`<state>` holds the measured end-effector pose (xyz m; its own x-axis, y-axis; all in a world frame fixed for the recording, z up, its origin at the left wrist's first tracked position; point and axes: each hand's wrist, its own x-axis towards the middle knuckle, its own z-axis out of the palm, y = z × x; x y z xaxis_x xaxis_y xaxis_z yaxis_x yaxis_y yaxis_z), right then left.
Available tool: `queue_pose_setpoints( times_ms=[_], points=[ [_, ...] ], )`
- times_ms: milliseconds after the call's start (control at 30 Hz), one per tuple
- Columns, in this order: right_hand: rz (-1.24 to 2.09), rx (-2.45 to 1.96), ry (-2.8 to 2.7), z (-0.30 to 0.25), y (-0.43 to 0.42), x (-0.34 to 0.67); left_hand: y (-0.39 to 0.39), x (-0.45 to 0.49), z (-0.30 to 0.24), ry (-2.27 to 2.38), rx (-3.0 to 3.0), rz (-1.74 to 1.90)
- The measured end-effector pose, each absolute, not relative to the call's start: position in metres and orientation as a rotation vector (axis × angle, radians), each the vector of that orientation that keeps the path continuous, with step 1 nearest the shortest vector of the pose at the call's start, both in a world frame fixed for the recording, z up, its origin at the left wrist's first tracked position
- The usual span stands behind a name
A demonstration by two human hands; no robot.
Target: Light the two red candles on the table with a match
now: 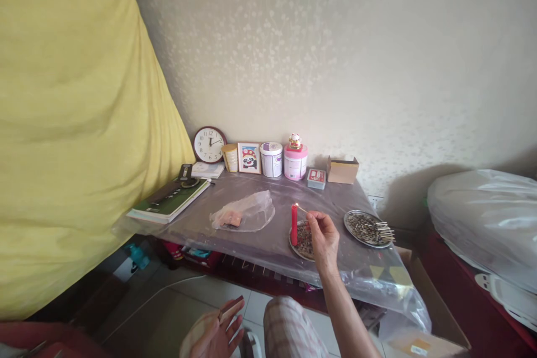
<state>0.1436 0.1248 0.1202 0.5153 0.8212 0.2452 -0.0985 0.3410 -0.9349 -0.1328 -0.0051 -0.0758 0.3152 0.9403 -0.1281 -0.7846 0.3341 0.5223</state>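
My right hand (324, 238) pinches a thin wooden match (302, 210) between thumb and forefinger. A small flame shows at the match's tip, right by the top of an upright red candle (294, 228). That candle stands on a round metal plate (302, 257) covered with dark and pale seed-like bits, partly hidden behind my hand. Low over my lap, my left hand (218, 340) holds a small flat box with a brown side, which looks like a matchbox (231, 307). To the right, several matches (385, 231) lie at the edge of a second plate (351, 215) of similar bits.
A plastic-covered table (260, 251) carries a plastic bag (255, 212) with an orange-pink item, a green book (168, 201) and a small tin (316, 178). Along the wall stand a clock (210, 144), canisters (272, 160) and a cardboard box (343, 170). Yellow cloth (79, 123) hangs left.
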Motion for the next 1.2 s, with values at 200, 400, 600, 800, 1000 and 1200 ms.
queue_pose_setpoints(
  times_ms=[200, 400, 600, 800, 1000, 1200],
  points=[
    [0.712, -1.055, -0.825, 0.120, 0.125, 0.144, -0.005, -0.133, -0.074, 0.491, 0.411, 1.181],
    [0.710, -1.058, -0.820, 0.119, 0.127, 0.144, -0.004, -0.134, -0.077, 0.464, 0.373, 1.153],
    [0.696, -1.062, -0.825, 0.120, 0.127, 0.143, -0.006, -0.131, -0.078, 0.538, 0.516, 1.231],
    [0.686, -1.071, -0.842, 0.120, 0.127, 0.144, -0.006, -0.132, -0.070, 0.548, 0.400, 1.182],
    [0.685, -1.075, -0.833, 0.120, 0.128, 0.143, -0.004, -0.135, -0.079, 0.503, 0.341, 1.164],
    [0.679, -1.074, -0.834, 0.122, 0.128, 0.143, -0.004, -0.135, -0.084, 0.516, 0.413, 1.185]
  ],
)
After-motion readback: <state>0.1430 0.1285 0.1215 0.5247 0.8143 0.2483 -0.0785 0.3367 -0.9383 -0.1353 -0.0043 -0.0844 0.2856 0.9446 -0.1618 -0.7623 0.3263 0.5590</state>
